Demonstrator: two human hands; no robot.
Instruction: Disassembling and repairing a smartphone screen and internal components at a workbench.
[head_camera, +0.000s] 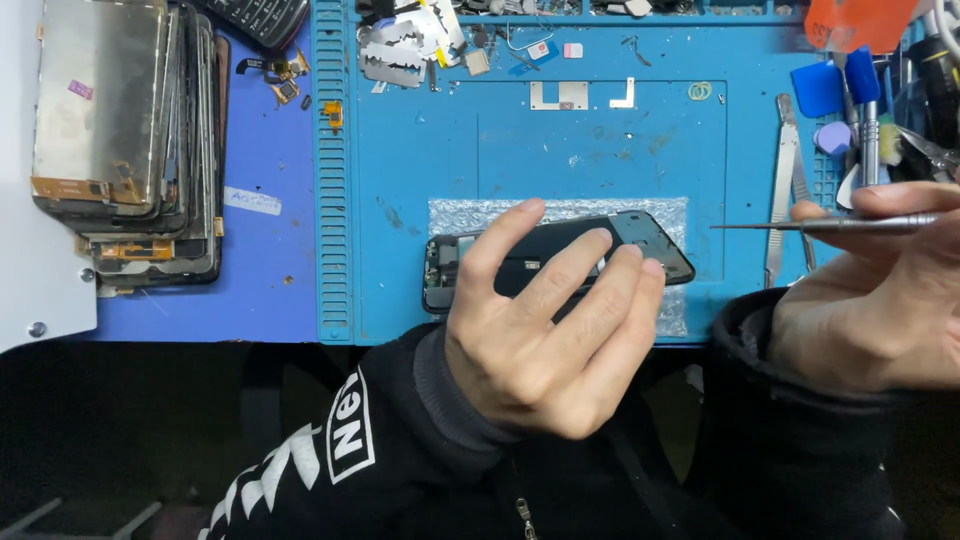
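Note:
An opened black phone (640, 240) lies on a piece of bubble wrap (480, 215) on the blue work mat (600, 150). My left hand (545, 320) rests on the phone with its fingers spread flat over the middle, and the phone's left end with bare parts (437, 270) shows beside the thumb. My right hand (880, 290) is at the right edge and grips a thin metal screwdriver (830, 225), whose tip points left, a short way off the phone's right end.
A stack of old phone screens (120, 130) sits at the far left. Metal tweezers (785, 190), blue plastic tools (835, 85) and other hand tools stand at the right. Small metal parts (560, 95) and razor blades (395, 60) lie along the mat's far side.

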